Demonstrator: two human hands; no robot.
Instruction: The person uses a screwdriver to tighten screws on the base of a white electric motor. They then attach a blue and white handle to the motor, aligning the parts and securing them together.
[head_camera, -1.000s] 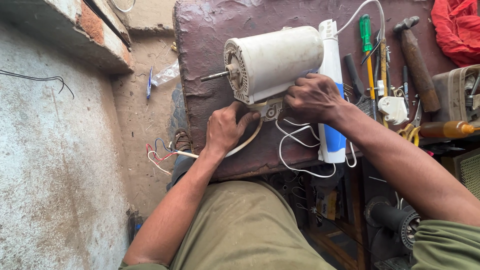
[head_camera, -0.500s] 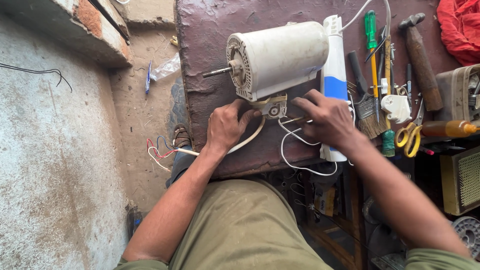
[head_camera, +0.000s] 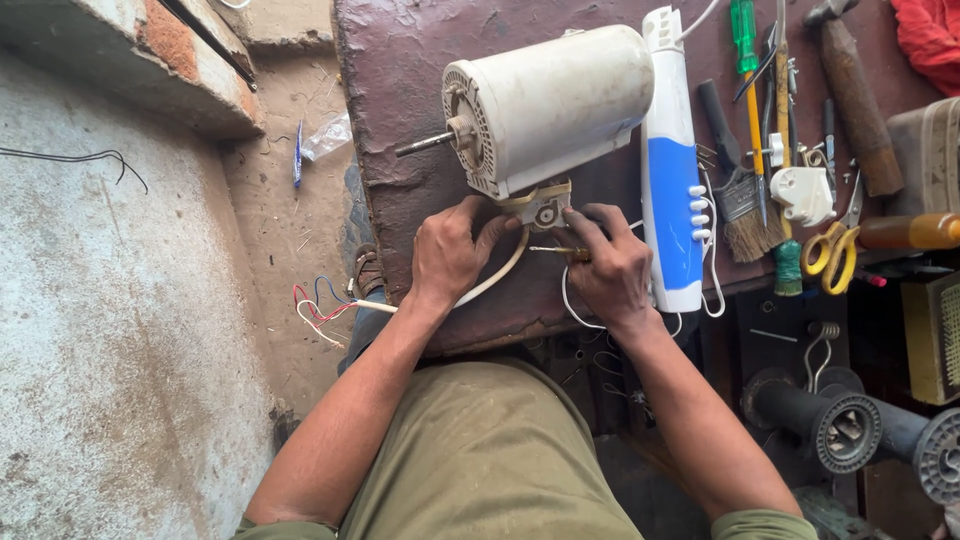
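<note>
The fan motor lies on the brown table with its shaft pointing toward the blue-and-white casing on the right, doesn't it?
Not quite: the head view shows the fan motor on the brown table with its shaft pointing left, away from the blue-and-white casing.

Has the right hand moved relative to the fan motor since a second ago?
Yes. The right hand left the side of the fan motor and dropped toward the person, now below it by the small bracket.

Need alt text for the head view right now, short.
Both hands work at a small bracket under a white fan motor on a brown table: left hand steadies it, right hand holds a screwdriver. Tools lie to the right.
</note>
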